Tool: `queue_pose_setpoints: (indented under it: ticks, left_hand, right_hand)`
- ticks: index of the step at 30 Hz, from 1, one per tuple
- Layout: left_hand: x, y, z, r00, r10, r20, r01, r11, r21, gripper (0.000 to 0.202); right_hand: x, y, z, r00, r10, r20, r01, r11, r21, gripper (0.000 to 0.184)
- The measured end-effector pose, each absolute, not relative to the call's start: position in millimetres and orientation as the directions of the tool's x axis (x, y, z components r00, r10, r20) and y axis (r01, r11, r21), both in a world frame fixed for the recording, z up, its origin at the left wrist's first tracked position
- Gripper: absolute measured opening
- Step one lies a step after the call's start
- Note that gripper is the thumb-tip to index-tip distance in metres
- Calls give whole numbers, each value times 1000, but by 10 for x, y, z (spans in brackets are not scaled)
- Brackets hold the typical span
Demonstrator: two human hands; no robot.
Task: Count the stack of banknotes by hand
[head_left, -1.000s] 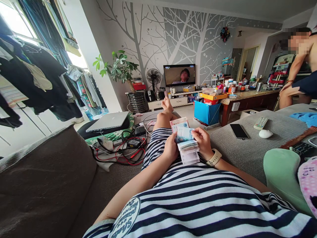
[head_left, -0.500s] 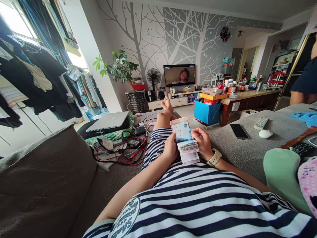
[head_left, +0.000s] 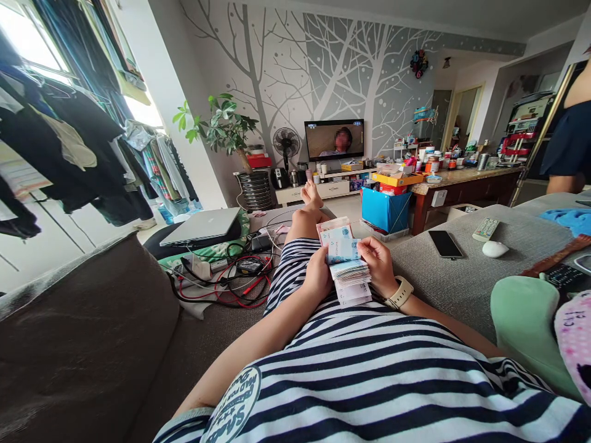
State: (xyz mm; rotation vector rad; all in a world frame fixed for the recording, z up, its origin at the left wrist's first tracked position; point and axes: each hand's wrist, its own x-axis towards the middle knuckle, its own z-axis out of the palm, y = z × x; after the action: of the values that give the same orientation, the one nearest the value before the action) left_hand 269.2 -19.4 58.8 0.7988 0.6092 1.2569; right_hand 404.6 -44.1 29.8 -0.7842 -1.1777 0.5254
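Note:
A bundle of banknotes (head_left: 353, 274) is held above my lap, between both hands. Pinkish notes stick out at its far end, blue ones lie in the middle, and a pale purplish note shows at the near end. My left hand (head_left: 318, 272) is closed on the left side of the bundle. With thumb and fingers, my right hand (head_left: 379, 266) pinches the right edge of a blue banknote (head_left: 342, 248) lying over the stack. A cream watch (head_left: 401, 293) is on my right wrist. Parts of the fingers are hidden behind the notes.
Right of me on the sofa lie a phone (head_left: 446, 244), a remote control (head_left: 486, 229) and a white mouse (head_left: 495, 248). Tangled cables (head_left: 231, 280) and a laptop (head_left: 203, 226) lie to my left. Another person (head_left: 567, 132) stands at the far right.
My hands and the banknotes stay almost in place, with only slight shifts of the notes. At the far right, the other person has moved a little.

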Motion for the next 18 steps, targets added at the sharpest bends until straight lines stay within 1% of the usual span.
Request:
queue_pose_setpoints:
  ticks: [3,11,18]
  left_hand:
    - [2683,-202,591,209,978,25,-581,104,807,17]
    - [2658,-203,563,214,976,40,-584,95,806,24]
    - [2636,-204,546,240,971,13,-598,137,789,30]
  right_hand:
    - [4037,-444,295,316,729,607,29,632,-774,44]
    - [4014,-446,289,319,735,599,12,629,-777,45]
    - [3980,-488,291,302,708,639,-2,670,-742,54]
